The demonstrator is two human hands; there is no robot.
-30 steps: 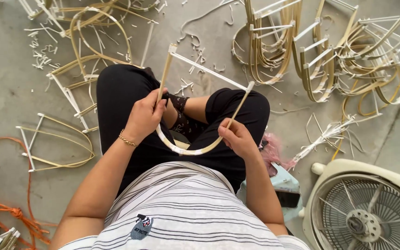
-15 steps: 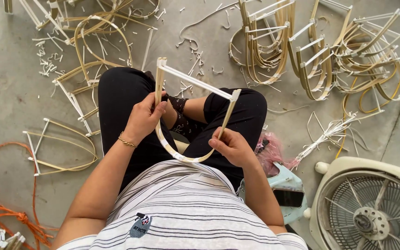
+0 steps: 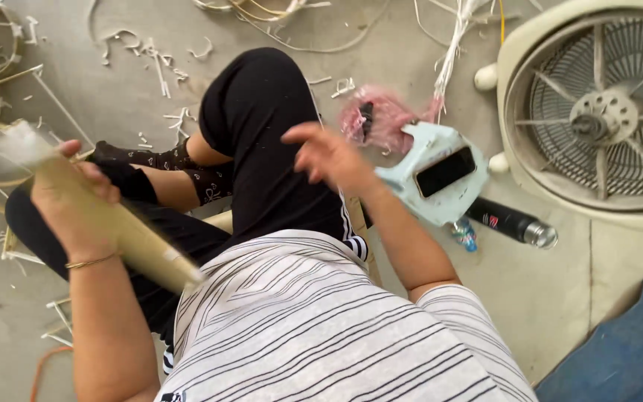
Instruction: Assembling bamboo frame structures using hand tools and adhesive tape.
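A grey concrete floor [image 3: 619, 298] fills the view, strewn at the upper left with pale shavings [image 3: 159, 71] and thin offcuts. The person sits on it cross-legged, in black trousers and a white top with dark stripes, and the camera looks straight down over the chest.

The left hand [image 3: 68, 201] is clenched around a pale, bent frame [image 3: 124, 238], which is blurred. The frame runs slantwise from the upper left, past the fingers, down toward the striped top, and it lies over the left knee. A thin gold bracelet [image 3: 89, 261] sits on that wrist.

The right hand [image 3: 329, 156] is empty and holds nothing; its fingers are spread loosely, and it hovers above the right thigh, just beside a small light-blue stool [image 3: 422, 205]. It too is blurred. A dark phone [image 3: 446, 171] lies on top of the stool. A crumpled pink bag [image 3: 381, 115] with something dark in it lies on the floor just behind the stool, and a black cylinder with a silver end [image 3: 511, 222] lies on the floor at the stool's far side.

A cream floor fan [image 3: 597, 112] lies face up at the upper right, its grille and blades plainly seen. A bundle of pale strips [image 3: 452, 41] runs from the top edge down toward the pink bag. A blue surface [image 3: 626, 350] fills the lower right corner, and an orange cord [image 3: 42, 365] shows at the lower left edge.
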